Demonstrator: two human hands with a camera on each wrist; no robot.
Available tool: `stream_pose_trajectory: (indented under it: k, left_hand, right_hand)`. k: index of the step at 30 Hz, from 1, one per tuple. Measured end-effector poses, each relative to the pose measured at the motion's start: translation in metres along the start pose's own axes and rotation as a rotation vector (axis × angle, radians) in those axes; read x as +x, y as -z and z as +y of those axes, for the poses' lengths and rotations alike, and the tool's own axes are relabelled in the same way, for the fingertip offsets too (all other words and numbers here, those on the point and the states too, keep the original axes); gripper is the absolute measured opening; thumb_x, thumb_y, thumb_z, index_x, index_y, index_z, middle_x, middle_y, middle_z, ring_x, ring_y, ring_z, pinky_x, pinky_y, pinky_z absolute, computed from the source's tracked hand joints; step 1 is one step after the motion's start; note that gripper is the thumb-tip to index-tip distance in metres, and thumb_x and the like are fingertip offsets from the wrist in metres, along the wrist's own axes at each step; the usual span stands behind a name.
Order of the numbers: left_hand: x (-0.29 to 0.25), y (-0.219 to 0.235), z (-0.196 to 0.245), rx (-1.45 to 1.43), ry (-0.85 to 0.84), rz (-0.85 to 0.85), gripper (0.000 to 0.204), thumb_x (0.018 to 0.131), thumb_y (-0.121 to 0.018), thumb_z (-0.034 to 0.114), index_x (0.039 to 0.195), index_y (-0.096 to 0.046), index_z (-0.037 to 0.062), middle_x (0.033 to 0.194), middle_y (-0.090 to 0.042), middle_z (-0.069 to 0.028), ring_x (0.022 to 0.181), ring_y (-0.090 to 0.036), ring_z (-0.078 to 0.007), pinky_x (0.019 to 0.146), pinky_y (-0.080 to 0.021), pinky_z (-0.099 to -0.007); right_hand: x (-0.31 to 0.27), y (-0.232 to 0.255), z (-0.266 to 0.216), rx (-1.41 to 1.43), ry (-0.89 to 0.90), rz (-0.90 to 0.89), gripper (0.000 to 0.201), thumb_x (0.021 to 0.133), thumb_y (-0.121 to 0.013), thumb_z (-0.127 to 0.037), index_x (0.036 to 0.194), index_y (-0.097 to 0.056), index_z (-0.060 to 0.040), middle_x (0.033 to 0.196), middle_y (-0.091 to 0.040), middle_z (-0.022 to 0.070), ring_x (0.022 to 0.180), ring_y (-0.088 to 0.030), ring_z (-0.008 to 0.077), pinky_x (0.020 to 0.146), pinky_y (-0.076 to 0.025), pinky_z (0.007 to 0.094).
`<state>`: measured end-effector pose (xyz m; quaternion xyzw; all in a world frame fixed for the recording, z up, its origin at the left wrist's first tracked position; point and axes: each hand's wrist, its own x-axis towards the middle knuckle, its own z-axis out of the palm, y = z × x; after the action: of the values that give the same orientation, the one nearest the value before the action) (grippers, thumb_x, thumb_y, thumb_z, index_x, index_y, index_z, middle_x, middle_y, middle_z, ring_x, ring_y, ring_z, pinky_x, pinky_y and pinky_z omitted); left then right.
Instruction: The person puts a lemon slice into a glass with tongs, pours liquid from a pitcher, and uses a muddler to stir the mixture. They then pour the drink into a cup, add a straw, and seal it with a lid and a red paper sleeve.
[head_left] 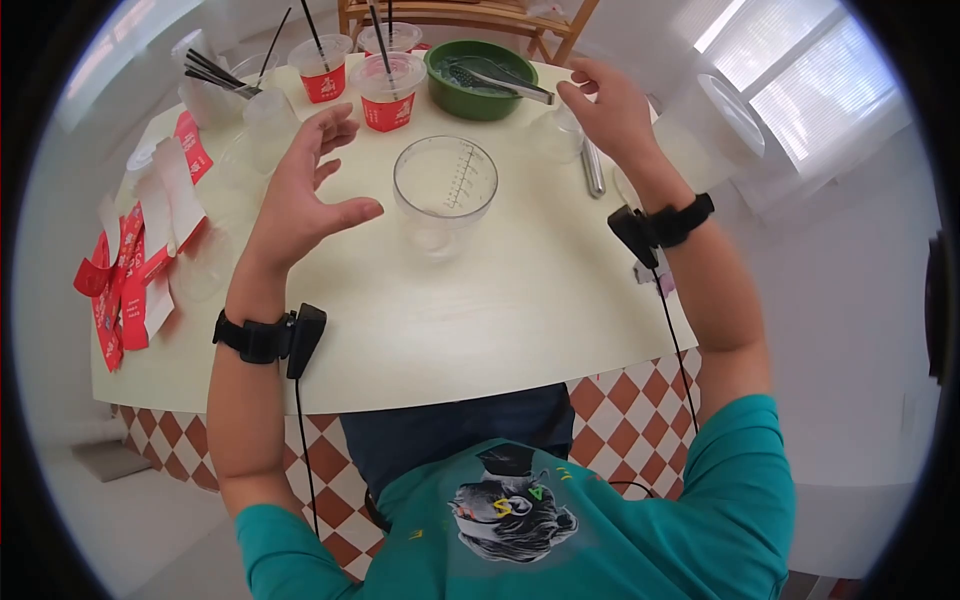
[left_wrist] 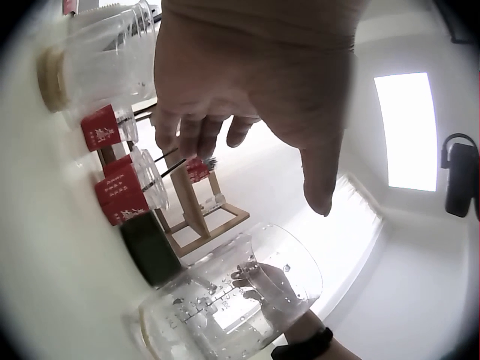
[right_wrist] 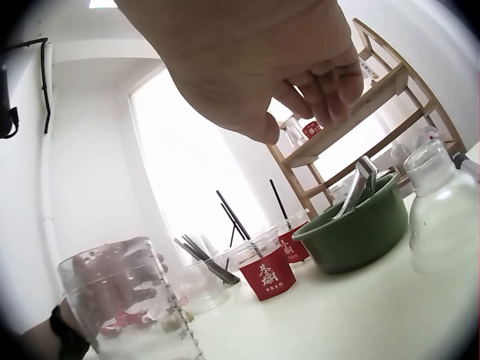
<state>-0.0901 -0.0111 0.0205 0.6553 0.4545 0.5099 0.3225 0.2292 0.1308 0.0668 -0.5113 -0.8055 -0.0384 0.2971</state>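
Left edge of the table: torn red-and-white wrappers, then clear cups with black straws and two red-labelled cups toward the back. Left hand hovers above the table with fingers spread and relaxed, holding nothing, just left of the clear measuring cup, which stands upright mid-table between both hands, untouched. Behind it sits the green bowl with metal tongs lying across it; right hand is raised beside the bowl, fingers loosely bent, gripping nothing, over a small clear bottle.
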Motion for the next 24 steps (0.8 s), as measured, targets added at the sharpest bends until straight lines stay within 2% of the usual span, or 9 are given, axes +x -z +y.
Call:
stream_pose_trajectory:
  k: [1,6,8,12,14,15,19,21,24]
  left_hand:
    - [0.002,-0.006,0.001,-0.065,0.066,-0.072,0.108,0.052,-0.089,0.031,0.141,-0.033,0.0077,0.135,-0.045,-0.0127,0.129,-0.041,-0.0272,0.106,-0.034,-0.0468]
    - [0.003,-0.036,-0.006,-0.136,0.127,-0.207,0.121,0.045,-0.09,0.041,0.144,-0.029,0.0101,0.136,-0.043,-0.0162,0.131,-0.039,-0.0292,0.108,-0.028,-0.0499]
    - [0.003,-0.043,-0.008,-0.188,0.191,-0.203,0.121,0.044,-0.09,0.042,0.144,-0.029,0.0108,0.137,-0.043,-0.016,0.132,-0.038,-0.0295,0.108,-0.027,-0.0526]
    - [0.006,-0.054,-0.002,-0.212,0.184,-0.221,0.121,0.044,-0.09,0.043,0.144,-0.029,0.0122,0.137,-0.044,-0.0144,0.132,-0.039,-0.0294,0.107,-0.027,-0.0536]
    - [0.006,-0.057,0.001,-0.287,0.205,-0.23,0.116,0.045,-0.09,0.027,0.143,-0.03,0.0105,0.133,-0.048,-0.0133,0.131,-0.04,-0.0273,0.107,-0.028,-0.0502]
    - [0.006,-0.059,-0.001,-0.282,0.206,-0.23,0.116,0.045,-0.09,0.027,0.143,-0.03,0.0105,0.133,-0.048,-0.0133,0.131,-0.04,-0.0273,0.107,-0.028,-0.0502]
    - [0.007,-0.068,-0.006,-0.296,0.19,-0.225,0.109,0.047,-0.089,0.026,0.14,-0.035,0.0107,0.13,-0.051,-0.012,0.128,-0.044,-0.0263,0.106,-0.03,-0.0492]
    - [0.008,-0.071,-0.009,-0.289,0.189,-0.223,0.106,0.048,-0.089,0.026,0.138,-0.037,0.0103,0.129,-0.052,-0.0115,0.127,-0.045,-0.0259,0.105,-0.031,-0.0484]
    - [0.01,-0.07,-0.011,-0.259,0.171,-0.237,0.101,0.049,-0.086,0.029,0.137,-0.039,0.014,0.128,-0.053,-0.0082,0.126,-0.045,-0.0238,0.104,-0.032,-0.0427]
  right_hand:
    - [-0.017,0.017,0.001,0.101,0.018,0.075,0.038,0.084,-0.064,-0.031,0.111,-0.063,-0.0042,0.099,-0.068,0.0116,0.091,-0.064,0.0243,0.079,-0.05,0.036]
    - [-0.088,0.073,0.032,0.274,-0.047,0.295,0.035,0.083,-0.067,-0.02,0.112,-0.062,-0.0017,0.098,-0.067,0.0094,0.09,-0.062,0.0168,0.075,-0.048,0.0302]
    - [-0.105,0.08,0.053,0.412,-0.166,0.449,0.033,0.084,-0.067,-0.019,0.111,-0.062,-0.0003,0.099,-0.065,0.0087,0.091,-0.059,0.0148,0.074,-0.047,0.0289]
    - [-0.112,0.082,0.091,0.54,-0.362,0.57,0.045,0.086,-0.066,-0.02,0.12,-0.051,0.0047,0.113,-0.055,0.0109,0.103,-0.052,0.017,0.082,-0.045,0.0291]
    - [-0.106,0.081,0.111,0.6,-0.4,0.622,0.047,0.086,-0.066,-0.02,0.122,-0.05,0.0054,0.115,-0.054,0.0111,0.104,-0.051,0.0174,0.084,-0.044,0.0288]
    - [-0.101,0.082,0.11,0.659,-0.434,0.665,0.048,0.087,-0.066,-0.02,0.123,-0.048,0.006,0.117,-0.052,0.0114,0.106,-0.05,0.0179,0.086,-0.043,0.0286]
    - [-0.084,0.101,0.102,0.823,-0.568,0.68,0.054,0.091,-0.058,-0.034,0.129,-0.046,0.0022,0.119,-0.053,0.0096,0.114,-0.046,0.0209,0.098,-0.034,0.0381]
    - [-0.077,0.109,0.115,0.915,-0.628,0.571,0.062,0.092,-0.05,-0.046,0.133,-0.043,-0.0003,0.125,-0.052,0.0097,0.118,-0.045,0.0233,0.103,-0.03,0.0423]
    - [-0.06,0.113,0.125,1.05,-0.738,0.563,0.062,0.094,-0.043,-0.048,0.135,-0.042,-0.0012,0.13,-0.052,0.0099,0.124,-0.043,0.0238,0.106,-0.027,0.0392]
